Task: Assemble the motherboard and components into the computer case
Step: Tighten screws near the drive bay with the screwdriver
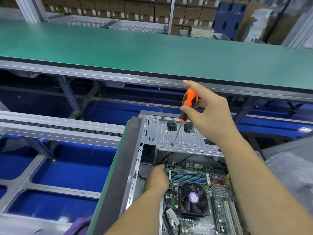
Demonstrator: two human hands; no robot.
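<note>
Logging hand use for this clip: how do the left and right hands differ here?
The right hand is raised above the case; the left hand is down inside it, at the motherboard's far corner. The right hand grips an orange screwdriver whose tip rests on the metal drive bracket; the left hand's fingertips are hidden, so any hold is unclear. Both are bare.

A green-topped bench [108,192] with a dark edge carries the open computer case [145,150], which lies directly under both hands. Beyond the hands runs a long green table [135,48].
</note>
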